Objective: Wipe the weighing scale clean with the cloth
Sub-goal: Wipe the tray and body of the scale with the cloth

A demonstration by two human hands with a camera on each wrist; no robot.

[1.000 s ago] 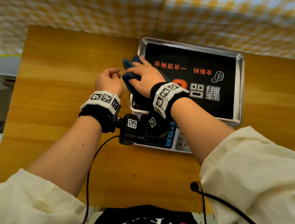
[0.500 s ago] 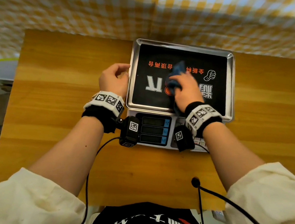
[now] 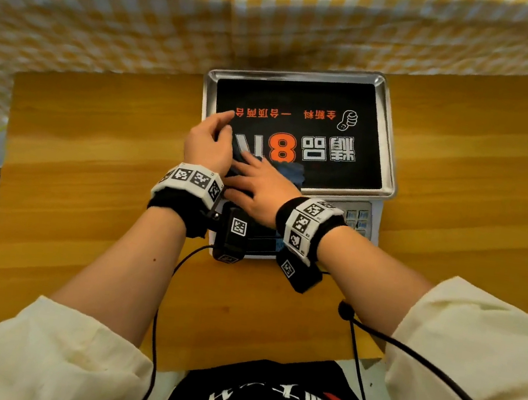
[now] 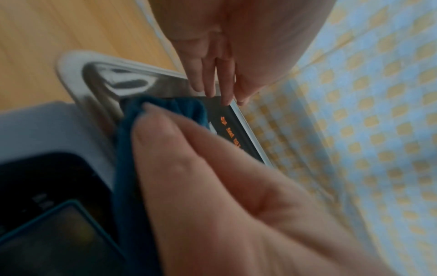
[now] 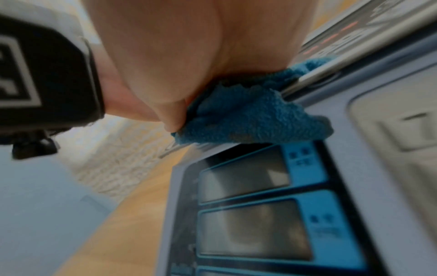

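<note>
My right hand (image 3: 259, 189), flat on the cloth (image 3: 288, 172), has swept back to the scale (image 3: 300, 127) pan's near-left corner beside my loosely curled left hand (image 3: 208, 142), leaving edges to wipe.

Head view: steeply downward from above, onto a yellow wooden table (image 3: 89, 175). Left wrist view: very close, aimed toward 1 o'clock along the fingers. Right wrist view: low, nearly touching. Shared by all: a crumpled blue terry cloth (image 3: 288, 172) (image 4: 165, 110) (image 5: 248, 119).
</note>
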